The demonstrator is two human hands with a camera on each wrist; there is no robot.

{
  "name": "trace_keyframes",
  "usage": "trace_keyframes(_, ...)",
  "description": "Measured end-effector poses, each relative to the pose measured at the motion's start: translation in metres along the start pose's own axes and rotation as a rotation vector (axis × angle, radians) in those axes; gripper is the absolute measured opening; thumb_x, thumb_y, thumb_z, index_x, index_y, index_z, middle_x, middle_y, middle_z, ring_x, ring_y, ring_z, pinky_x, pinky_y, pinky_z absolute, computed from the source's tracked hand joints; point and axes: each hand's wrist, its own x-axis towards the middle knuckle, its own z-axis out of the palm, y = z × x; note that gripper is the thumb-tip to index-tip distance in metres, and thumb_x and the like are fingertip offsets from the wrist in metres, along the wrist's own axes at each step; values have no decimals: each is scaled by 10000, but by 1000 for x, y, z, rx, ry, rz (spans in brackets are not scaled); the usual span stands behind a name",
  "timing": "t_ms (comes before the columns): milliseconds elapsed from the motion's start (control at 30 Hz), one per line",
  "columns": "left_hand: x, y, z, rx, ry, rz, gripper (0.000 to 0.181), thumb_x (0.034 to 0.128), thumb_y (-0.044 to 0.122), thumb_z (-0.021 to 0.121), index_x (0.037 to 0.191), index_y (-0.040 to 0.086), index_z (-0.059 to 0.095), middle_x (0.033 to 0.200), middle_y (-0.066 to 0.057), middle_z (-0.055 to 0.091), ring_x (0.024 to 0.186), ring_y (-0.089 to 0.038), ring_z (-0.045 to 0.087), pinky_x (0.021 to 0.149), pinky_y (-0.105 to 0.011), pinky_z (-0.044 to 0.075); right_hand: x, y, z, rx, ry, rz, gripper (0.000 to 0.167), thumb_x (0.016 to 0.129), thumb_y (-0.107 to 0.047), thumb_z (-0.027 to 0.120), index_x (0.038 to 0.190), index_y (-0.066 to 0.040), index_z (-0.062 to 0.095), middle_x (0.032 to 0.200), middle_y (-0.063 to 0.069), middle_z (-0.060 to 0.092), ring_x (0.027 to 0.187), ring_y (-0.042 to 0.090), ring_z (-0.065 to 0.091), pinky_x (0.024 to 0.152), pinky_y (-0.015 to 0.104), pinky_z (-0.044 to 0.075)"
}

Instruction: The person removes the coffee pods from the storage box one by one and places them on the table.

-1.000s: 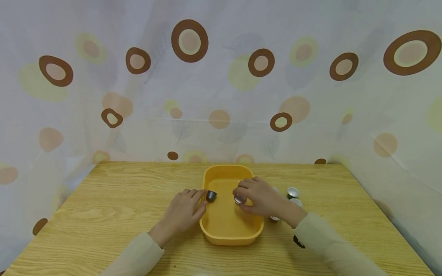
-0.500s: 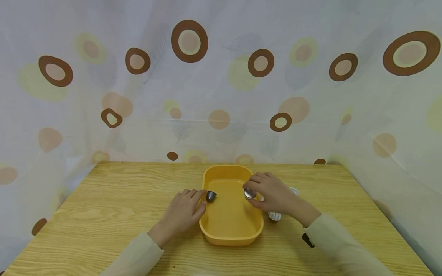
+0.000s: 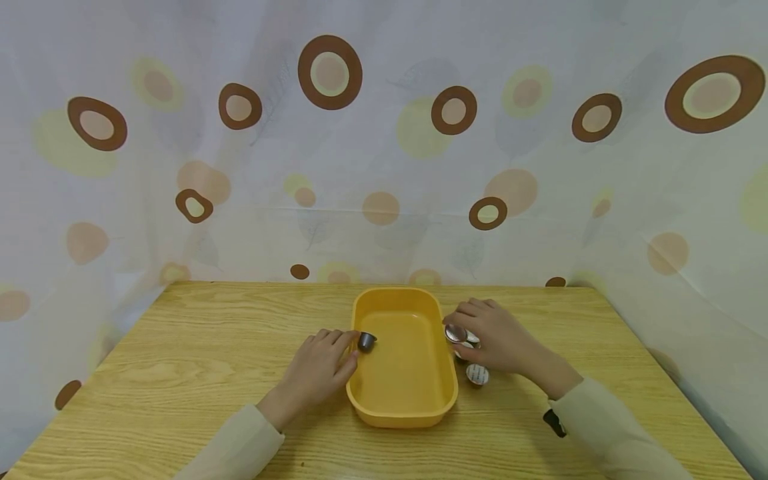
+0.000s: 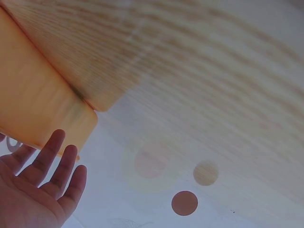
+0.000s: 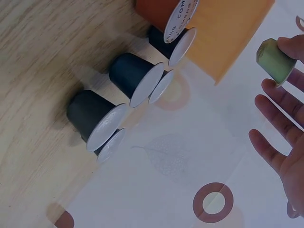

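My left hand (image 3: 318, 367) is at the left rim of a yellow plastic tray (image 3: 401, 421), its thumb and index fingertip at a dark grey coffee capsule (image 3: 367, 342) just inside that rim. In the left wrist view the other fingers (image 4: 59, 164) are spread loosely beside the tray; the capsule is out of that view. Beyond the tray's right rim, my right hand (image 3: 492, 337) pinches a green coffee capsule (image 5: 274, 61), whose silver lid (image 3: 456, 333) faces the head camera. Below this hand, several dark capsules (image 5: 135, 78) lie on the table, partly hidden in the head view.
An orange-brown capsule (image 5: 156, 13) with a printed white lid (image 3: 477, 375) lies right of the tray. Everything rests on a wooden table (image 3: 240, 320), with a patterned cloth (image 3: 384, 147) hanging around its back and sides.
My right hand has moved right with the green capsule, from over the tray to just beyond its right rim. My left hand, the dark grey capsule and the tray have stayed in place.
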Motion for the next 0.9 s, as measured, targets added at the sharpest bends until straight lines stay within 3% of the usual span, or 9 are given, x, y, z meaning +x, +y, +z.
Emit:
trace_keyframes(400,0,0,1,5,10,-2,342,917,309,485,1200,139,575,1047,-7,652,957,-196,585,793,-365,480,-25,10,3,-28,15,30,350,663,-261,780,974,-177,643,887,-58,600,820,112,543,683,354,450)
trace_keyframes(900,-1,-1,2,0,-9,-13,358,932,328,447,1214,144,569,1067,-3,646,972,-194,579,809,-366,474,-55,17,5,-49,-17,96,330,672,-257,772,965,-169,649,877,-75,602,807,101,536,699,378,462)
